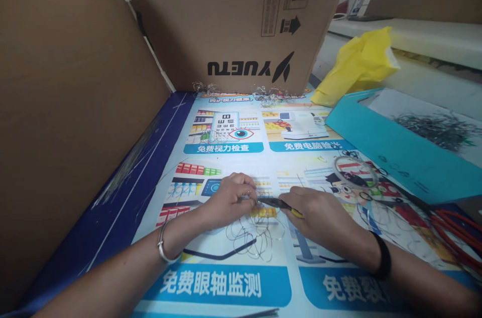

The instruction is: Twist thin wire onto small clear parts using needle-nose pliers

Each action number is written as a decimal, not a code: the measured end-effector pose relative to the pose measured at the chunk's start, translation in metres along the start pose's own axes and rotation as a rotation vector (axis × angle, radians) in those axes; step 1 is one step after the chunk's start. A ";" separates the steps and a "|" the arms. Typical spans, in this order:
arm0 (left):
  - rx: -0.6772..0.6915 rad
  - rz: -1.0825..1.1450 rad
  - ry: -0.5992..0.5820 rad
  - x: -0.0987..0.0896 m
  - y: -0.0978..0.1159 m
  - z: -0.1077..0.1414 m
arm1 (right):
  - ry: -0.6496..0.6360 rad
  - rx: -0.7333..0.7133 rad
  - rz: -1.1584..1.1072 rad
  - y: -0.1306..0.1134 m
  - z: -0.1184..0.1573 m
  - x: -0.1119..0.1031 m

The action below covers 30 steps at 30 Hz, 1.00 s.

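Note:
My left hand (pixel 233 197) is closed in a pinch over the printed sheet, its fingertips holding thin wire. Loose curls of wire (pixel 254 240) hang and lie just below it. My right hand (pixel 314 210) grips pliers (pixel 276 202) with dark jaws and a yellow handle. The jaws point left and reach the fingertips of my left hand. Exactly what the jaws touch is too small to make out.
The illustrated sheet (pixel 273 172) covers the table. A cardboard box (pixel 233 17) stands behind, with wire tangles (pixel 273 96) at its foot. To the right are a turquoise box (pixel 387 155) holding dark wire bits, a yellow bag (pixel 357 64), a clear ring (pixel 356 172) and red-handled tool (pixel 452 232).

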<state>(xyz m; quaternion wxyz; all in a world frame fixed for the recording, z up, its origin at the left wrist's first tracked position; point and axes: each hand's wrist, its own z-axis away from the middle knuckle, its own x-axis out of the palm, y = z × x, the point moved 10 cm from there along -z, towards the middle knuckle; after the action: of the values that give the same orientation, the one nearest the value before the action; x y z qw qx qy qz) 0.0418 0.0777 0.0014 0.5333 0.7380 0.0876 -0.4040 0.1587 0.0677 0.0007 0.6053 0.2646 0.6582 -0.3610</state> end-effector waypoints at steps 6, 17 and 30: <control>0.003 0.009 -0.033 0.000 0.002 -0.001 | -0.006 -0.083 0.034 -0.007 -0.002 -0.003; 0.060 0.013 -0.111 0.005 0.012 -0.004 | 0.097 -0.280 0.289 -0.028 0.001 -0.022; 0.061 0.042 -0.139 0.007 0.008 -0.003 | 0.152 -0.331 0.371 -0.036 0.002 -0.026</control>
<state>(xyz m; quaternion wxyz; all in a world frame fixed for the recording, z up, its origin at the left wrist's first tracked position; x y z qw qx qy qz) 0.0519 0.0747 0.0029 0.5236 0.7259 0.0225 -0.4455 0.1353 0.0469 0.0321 0.6450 0.3045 0.6922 -0.1101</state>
